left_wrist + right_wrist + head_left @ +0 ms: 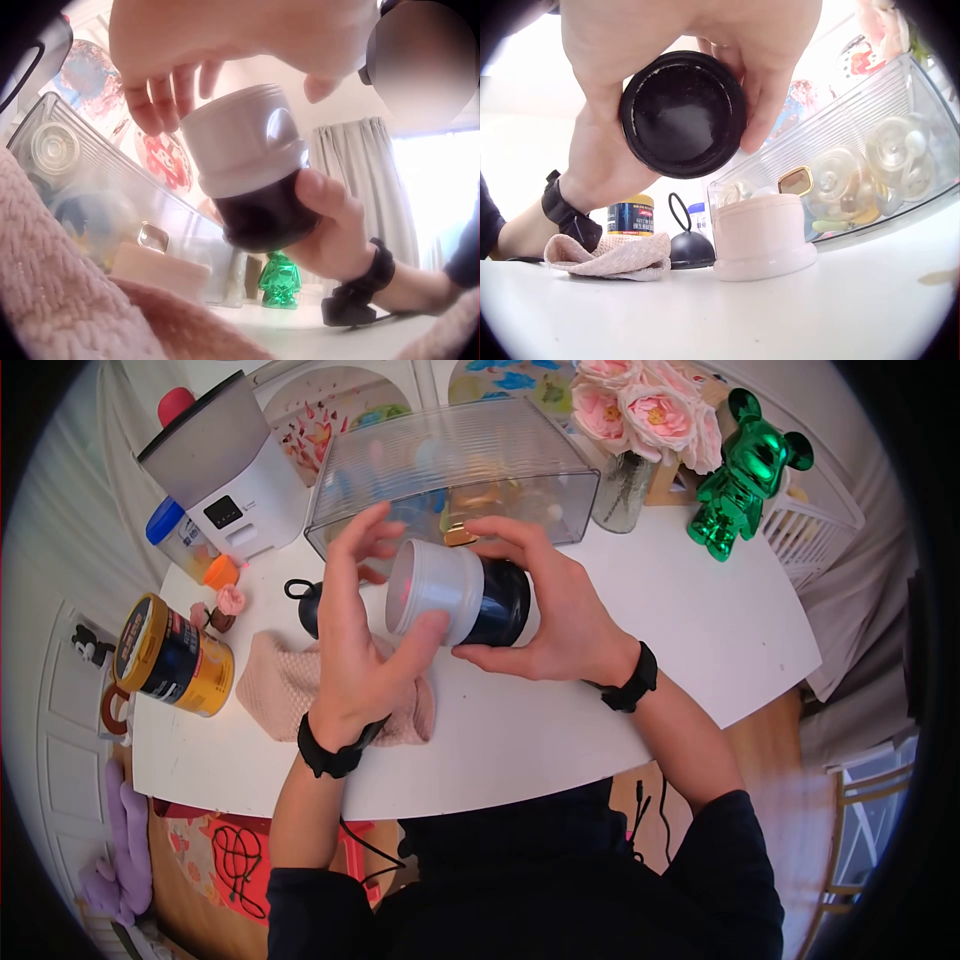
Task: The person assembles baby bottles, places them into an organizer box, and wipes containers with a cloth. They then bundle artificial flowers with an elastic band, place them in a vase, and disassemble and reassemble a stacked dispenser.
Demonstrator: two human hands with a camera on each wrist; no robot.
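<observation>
A two-part container, translucent white (440, 588) at one end and black (500, 602) at the other, is held tilted above the table. The right hand (560, 610) grips its black end between thumb and fingers. The left hand (360, 630) is around the white end, fingers spread and loosely bent; in the left wrist view its fingers (161, 101) stand off the white rim. The right wrist view shows the round black base (684, 115). Below the left hand lies a pink cloth (275, 685), with a black domed lid with a loop (691, 246) beside it.
At the back stands a clear ribbed box (450, 460) with items inside. A pale pink round container (761, 236) sits before it. On the left are a yellow-and-navy tub (175, 655) and a white appliance (245, 505); on the right, a flower vase (622, 495) and green figurine (742, 475).
</observation>
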